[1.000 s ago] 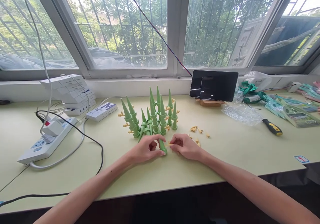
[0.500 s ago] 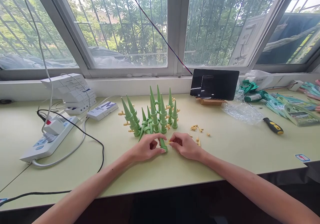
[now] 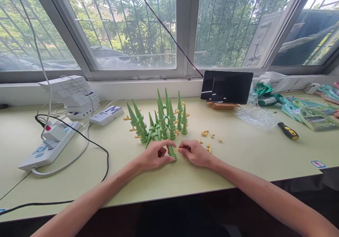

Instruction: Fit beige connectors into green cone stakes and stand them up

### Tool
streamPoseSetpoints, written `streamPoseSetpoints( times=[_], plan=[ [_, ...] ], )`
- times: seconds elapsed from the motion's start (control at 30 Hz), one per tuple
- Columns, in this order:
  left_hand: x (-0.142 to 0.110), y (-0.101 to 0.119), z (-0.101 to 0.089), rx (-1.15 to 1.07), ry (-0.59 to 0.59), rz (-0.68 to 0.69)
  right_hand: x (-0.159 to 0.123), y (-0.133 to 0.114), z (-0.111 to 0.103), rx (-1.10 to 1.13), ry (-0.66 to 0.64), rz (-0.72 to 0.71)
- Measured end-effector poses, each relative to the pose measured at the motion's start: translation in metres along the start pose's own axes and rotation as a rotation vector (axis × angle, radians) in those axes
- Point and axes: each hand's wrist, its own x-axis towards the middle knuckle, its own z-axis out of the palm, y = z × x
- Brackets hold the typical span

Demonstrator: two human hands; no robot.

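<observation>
My left hand (image 3: 156, 154) is closed around a green plastic watering spike (image 3: 172, 153) that leans near the front of the table. Just to its right, my right hand (image 3: 194, 153) pinches a small yellow valve (image 3: 177, 149) against the spike's side; fingertips partly cover it. Behind both hands stands a group of green spikes (image 3: 171, 122), several with yellow valves sticking out sideways. A few spikes in that group lie tilted. Loose yellow valves (image 3: 205, 133) are scattered to the right, beyond my right hand.
A power strip (image 3: 53, 148) with black and white cables lies at left, near white boxes (image 3: 107, 115). At the back right a dark tablet (image 3: 227, 87) leans upright. Farther right are a screwdriver (image 3: 288, 131), clear plastic wrap (image 3: 255, 118) and green packaged items (image 3: 312, 115).
The camera view has shifted slightly. Both hands keep nearly the same hold on the spike and the yellow valve.
</observation>
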Motion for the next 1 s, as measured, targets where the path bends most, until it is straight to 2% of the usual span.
streamPoseSetpoints(
  times=[0.4,1.0],
  plan=[
    [0.0000,0.0036,-0.0019,0.017,0.006,0.031,-0.0001,-0.0061,-0.0033,-0.053,-0.016,-0.012],
    [0.0012,0.0002,0.0001,0.012,0.011,0.048,-0.0046,-0.0009,0.0029,-0.038,0.077,-0.138]
  ],
)
